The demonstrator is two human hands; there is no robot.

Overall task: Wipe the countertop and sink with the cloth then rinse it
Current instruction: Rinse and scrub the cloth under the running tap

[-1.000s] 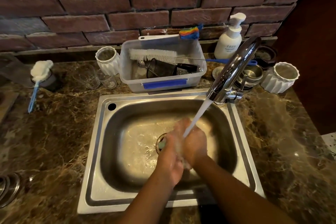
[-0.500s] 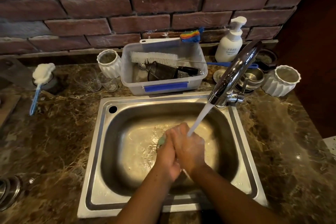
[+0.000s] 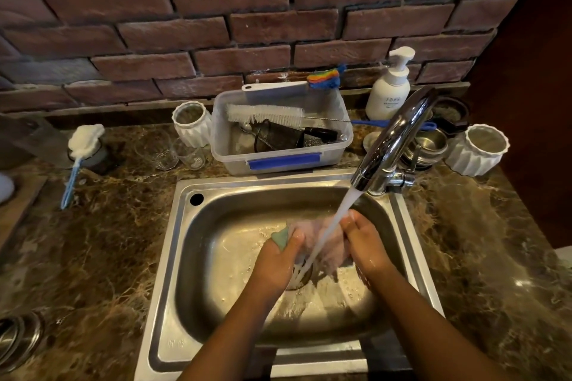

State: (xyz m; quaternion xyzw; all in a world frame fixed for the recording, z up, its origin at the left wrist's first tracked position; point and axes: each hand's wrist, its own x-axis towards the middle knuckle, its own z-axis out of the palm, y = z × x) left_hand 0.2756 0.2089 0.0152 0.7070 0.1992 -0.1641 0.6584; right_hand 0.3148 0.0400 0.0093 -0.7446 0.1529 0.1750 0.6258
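A wet pale pink cloth (image 3: pixel 322 241) with a green edge is stretched between my two hands over the steel sink (image 3: pixel 216 257). My left hand (image 3: pixel 278 260) grips its left end, where the green corner sticks out. My right hand (image 3: pixel 366 244) grips the right end. Water runs from the chrome faucet (image 3: pixel 393 142) in a slanted stream onto the cloth's middle and on down toward the drain. The brown marble countertop (image 3: pixel 93 257) surrounds the sink.
Behind the sink stands a clear plastic tub (image 3: pixel 281 133) holding a bottle brush and utensils. A soap pump bottle (image 3: pixel 390 86), steel bowls (image 3: pixel 430 142) and a white ribbed cup (image 3: pixel 478 148) sit at right. Another white cup (image 3: pixel 192 124), glasses (image 3: pixel 176 153) and a sponge wand (image 3: pixel 79 151) are left.
My hands, pressed together around the bunched cloth before, have pulled apart. The cloth now spreads between them under the stream.
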